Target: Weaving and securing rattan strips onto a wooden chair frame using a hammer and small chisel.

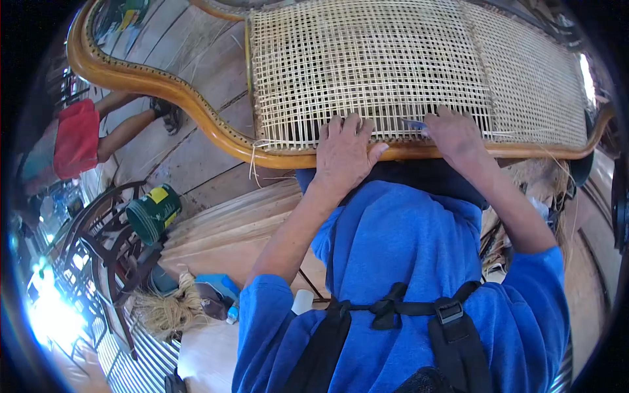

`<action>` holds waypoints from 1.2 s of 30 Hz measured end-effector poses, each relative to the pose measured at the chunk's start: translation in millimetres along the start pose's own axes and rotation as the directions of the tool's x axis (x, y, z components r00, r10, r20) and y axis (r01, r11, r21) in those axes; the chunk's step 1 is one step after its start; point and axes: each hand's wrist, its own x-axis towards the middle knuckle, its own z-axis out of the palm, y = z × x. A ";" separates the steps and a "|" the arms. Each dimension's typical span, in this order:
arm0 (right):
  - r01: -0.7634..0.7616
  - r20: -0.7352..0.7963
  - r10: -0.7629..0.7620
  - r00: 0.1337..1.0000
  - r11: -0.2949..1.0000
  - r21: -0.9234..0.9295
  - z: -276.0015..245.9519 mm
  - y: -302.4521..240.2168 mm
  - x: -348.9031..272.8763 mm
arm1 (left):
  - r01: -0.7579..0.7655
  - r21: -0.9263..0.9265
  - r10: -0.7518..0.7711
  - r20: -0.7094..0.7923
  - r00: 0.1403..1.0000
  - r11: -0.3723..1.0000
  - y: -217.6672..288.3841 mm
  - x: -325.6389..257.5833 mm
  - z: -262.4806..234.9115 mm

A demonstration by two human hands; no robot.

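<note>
A woven cane panel (367,59) with open square mesh stretches across a curved, varnished wooden frame (288,160) in front of me. My left hand (344,150) lies over the frame's near rail, fingers spread on the lower edge of the weave and thumb out to the side. To its right, my right hand (455,137) bends over the same edge, gripping a small thin metal tool (414,124) that points left against the strands. The tool's rear end is hidden under the fingers. Loose cane ends (254,164) hang at the panel's lower left corner.
Left of me, a dark green bucket (154,213) lies tipped beside dark wooden chair frames (98,242). Pale wooden boards (229,229) and a bundle of straw-coloured fibre (169,306) are nearby. Another person in red shorts (76,139) stands at the far left.
</note>
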 end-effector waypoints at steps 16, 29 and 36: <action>0.130 -0.136 -0.155 0.979 0.976 -0.175 5.7 0.9 16.8 | 0.137 -0.033 -0.139 -0.061 0.988 0.990 22.6 8.1 15.5; 0.240 -0.125 -0.209 0.970 0.909 0.342 19.6 -26.7 36.5 | 0.095 -0.027 -0.095 -0.003 0.995 0.995 -1.3 14.8 4.1; 0.245 -0.199 -0.196 0.960 0.933 0.262 35.2 -27.6 41.1 | 0.111 -0.046 -0.113 -0.045 0.993 0.993 -3.5 15.2 9.7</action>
